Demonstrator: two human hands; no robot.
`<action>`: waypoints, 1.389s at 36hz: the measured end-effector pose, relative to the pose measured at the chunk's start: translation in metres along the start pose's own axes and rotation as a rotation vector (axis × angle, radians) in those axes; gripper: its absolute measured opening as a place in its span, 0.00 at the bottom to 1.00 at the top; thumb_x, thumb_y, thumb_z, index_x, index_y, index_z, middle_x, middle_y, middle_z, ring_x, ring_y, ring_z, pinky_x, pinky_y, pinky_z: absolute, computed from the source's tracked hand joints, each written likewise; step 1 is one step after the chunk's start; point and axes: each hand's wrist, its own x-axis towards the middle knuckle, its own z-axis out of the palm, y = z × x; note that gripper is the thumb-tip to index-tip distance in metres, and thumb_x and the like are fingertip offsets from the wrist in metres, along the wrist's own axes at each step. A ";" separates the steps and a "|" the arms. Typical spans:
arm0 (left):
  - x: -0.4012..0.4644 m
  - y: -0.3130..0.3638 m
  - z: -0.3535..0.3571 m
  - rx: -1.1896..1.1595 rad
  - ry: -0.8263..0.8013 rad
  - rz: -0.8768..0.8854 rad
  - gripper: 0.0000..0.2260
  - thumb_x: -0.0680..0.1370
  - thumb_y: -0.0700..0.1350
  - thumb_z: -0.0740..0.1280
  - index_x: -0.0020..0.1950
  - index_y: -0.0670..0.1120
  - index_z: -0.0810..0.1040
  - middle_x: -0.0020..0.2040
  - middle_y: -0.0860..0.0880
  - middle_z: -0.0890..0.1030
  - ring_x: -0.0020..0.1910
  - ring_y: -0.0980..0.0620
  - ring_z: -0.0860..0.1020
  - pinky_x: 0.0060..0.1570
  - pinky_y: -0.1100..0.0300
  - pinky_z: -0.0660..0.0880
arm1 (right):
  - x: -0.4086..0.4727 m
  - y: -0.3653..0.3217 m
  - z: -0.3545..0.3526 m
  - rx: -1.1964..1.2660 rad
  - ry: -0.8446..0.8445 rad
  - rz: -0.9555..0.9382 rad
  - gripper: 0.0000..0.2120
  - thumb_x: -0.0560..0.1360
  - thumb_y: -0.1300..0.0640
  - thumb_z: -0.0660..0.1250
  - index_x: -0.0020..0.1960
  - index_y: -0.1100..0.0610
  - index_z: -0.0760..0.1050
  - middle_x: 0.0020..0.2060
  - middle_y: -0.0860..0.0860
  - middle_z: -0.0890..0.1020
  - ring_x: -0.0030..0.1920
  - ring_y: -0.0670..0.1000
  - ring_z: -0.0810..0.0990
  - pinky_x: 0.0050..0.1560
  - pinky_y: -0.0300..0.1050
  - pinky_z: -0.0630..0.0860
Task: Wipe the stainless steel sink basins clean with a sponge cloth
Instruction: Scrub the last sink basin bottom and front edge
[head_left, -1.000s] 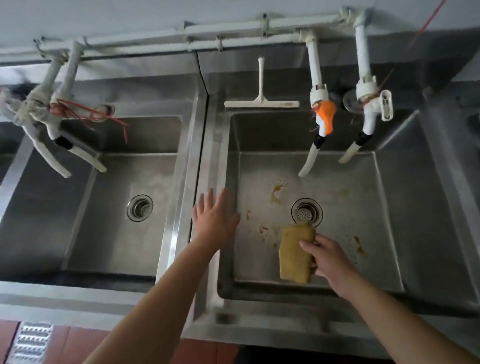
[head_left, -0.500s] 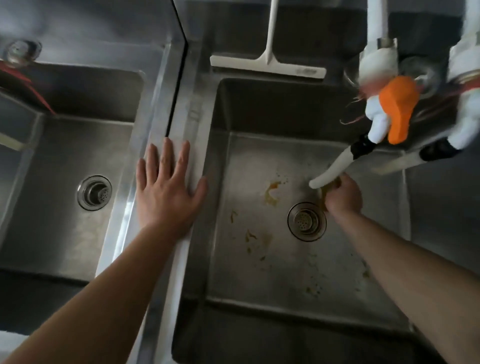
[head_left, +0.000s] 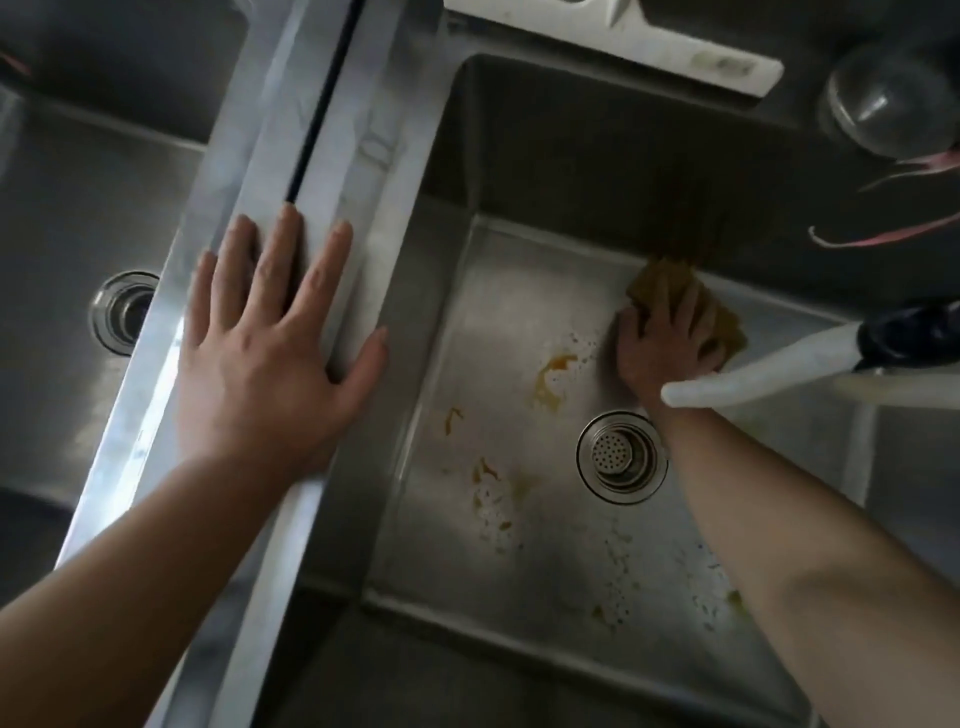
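My right hand (head_left: 662, 345) presses a yellow-brown sponge cloth (head_left: 722, 322) flat against the floor of the right steel basin (head_left: 519, 561), where the floor meets the back wall. Orange-brown stains (head_left: 553, 376) and dried spots mark the basin floor to the left of the round drain strainer (head_left: 622, 457). My left hand (head_left: 265, 353) lies flat with fingers spread on the steel divider (head_left: 332, 130) between the two basins. The left basin (head_left: 62, 218) with its own drain (head_left: 122, 312) shows at the left edge.
A white faucet spout (head_left: 753, 374) with a black collar juts in from the right, just above my right wrist. A white squeegee (head_left: 649, 39) lies on the ledge behind the right basin. Red strings (head_left: 883, 236) hang at the upper right.
The camera has come closer to the sink. My right hand has carried the sponge cloth from beside the drain up to the back edge of the basin floor. My left hand stays on the divider.
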 end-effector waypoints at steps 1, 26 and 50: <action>0.000 0.001 -0.001 -0.002 -0.005 -0.003 0.33 0.78 0.65 0.55 0.81 0.57 0.52 0.82 0.46 0.54 0.81 0.42 0.49 0.79 0.45 0.46 | -0.006 -0.007 0.002 0.025 -0.023 0.020 0.30 0.81 0.40 0.50 0.81 0.48 0.53 0.81 0.55 0.53 0.79 0.63 0.49 0.74 0.67 0.46; 0.000 -0.002 0.001 -0.005 0.033 0.008 0.33 0.79 0.65 0.56 0.81 0.56 0.55 0.82 0.46 0.55 0.80 0.40 0.51 0.79 0.44 0.47 | -0.055 -0.074 0.033 0.090 -0.107 -0.098 0.34 0.77 0.58 0.58 0.79 0.41 0.53 0.81 0.47 0.53 0.81 0.55 0.46 0.73 0.71 0.43; 0.000 -0.005 0.008 0.049 0.069 0.028 0.33 0.79 0.65 0.54 0.81 0.56 0.53 0.82 0.47 0.54 0.80 0.40 0.50 0.78 0.44 0.48 | -0.230 -0.032 0.063 0.057 -0.315 -1.184 0.23 0.76 0.58 0.67 0.71 0.49 0.74 0.72 0.53 0.72 0.73 0.65 0.67 0.71 0.71 0.56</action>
